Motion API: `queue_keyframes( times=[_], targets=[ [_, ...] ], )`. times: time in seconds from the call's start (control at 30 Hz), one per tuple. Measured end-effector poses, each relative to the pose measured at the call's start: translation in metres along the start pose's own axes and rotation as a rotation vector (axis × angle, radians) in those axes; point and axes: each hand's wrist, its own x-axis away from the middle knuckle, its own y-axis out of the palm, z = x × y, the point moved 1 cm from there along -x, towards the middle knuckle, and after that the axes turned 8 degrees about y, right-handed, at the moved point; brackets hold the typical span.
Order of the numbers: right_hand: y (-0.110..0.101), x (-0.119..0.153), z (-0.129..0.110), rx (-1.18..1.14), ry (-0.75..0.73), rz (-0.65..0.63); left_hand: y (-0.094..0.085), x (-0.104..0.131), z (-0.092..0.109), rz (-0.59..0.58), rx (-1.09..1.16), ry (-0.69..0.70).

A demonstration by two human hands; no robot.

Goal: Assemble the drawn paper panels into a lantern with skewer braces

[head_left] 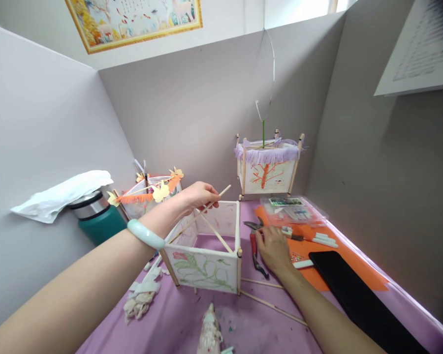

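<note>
My left hand (203, 195) pinches a thin wooden stick (195, 220) that slants down into an open-topped box lantern (203, 269). The lantern has wooden corner posts and white sides, with a red flower and green leaves drawn on the front. A second stick (217, 232) lies diagonally across its inside. To the right, my right hand (275, 247) rests palm down on the table, fingers slightly bent, at the edge of red-handled pruning shears (254, 246). Its fingertips are partly hidden; I see nothing lifted in it.
A finished-looking lantern with purple fringe (268, 172) stands behind; an orange-trimmed one (140, 204) is at left. Beside it is a green bottle (105, 221). A black phone-like slab (354, 290), white sticks (325, 240) and orange paper (369, 280) lie right. A nozzled tool (210, 329) is in front.
</note>
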Motion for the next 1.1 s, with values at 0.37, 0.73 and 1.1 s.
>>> queue_keyframes(
  times=[0.37, 0.73, 1.1],
  targets=[
    [0.003, -0.002, 0.003, -0.026, -0.009, -0.013, 0.006, -0.003, 0.007, 0.044, -0.431, 0.031],
    [0.0, -0.002, 0.002, -0.047, -0.013, -0.017, 0.017, -0.008, 0.006, -0.017, -0.727, 0.064],
    [0.001, -0.001, 0.001, -0.039, -0.006, -0.017, 0.02, -0.009, 0.005, -0.026, -0.75, 0.087]
  ],
)
